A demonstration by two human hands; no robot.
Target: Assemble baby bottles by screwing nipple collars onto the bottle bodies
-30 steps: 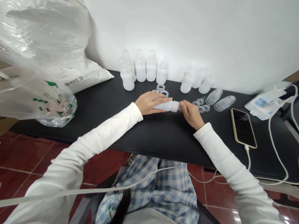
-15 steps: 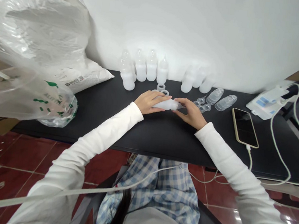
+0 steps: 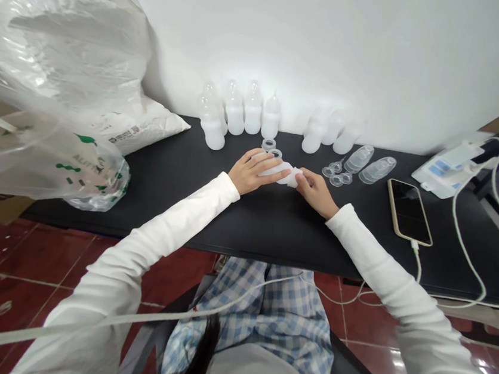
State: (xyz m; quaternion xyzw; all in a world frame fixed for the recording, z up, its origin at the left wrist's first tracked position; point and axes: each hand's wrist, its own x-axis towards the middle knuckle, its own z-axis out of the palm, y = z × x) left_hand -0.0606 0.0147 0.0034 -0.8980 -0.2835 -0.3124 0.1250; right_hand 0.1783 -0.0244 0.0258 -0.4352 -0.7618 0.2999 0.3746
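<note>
A translucent white baby bottle (image 3: pixel 283 173) lies on its side between my hands on the black table. My left hand (image 3: pixel 255 172) has its fingers laid over the bottle's body. My right hand (image 3: pixel 314 192) grips the bottle's far end, and that end is partly hidden. Just beyond my left fingertips sit a couple of clear silicone rings (image 3: pixel 270 148). A row of upright translucent bottles (image 3: pixel 235 113) stands further back, out of reach of my fingers.
Clear moulded parts (image 3: pixel 359 159) and small rings (image 3: pixel 335 174) lie to the right. Beyond them are a phone (image 3: pixel 407 212) on a charging cable (image 3: pixel 416 263) and a white boxed device (image 3: pixel 447 172). A plastic bag (image 3: pixel 48 92) and a white sack (image 3: pixel 143 130) crowd the table's left end.
My hands have drawn closer together along the bottle. My left fingers now cover more of its body, and my right hand has closed in around its end.
</note>
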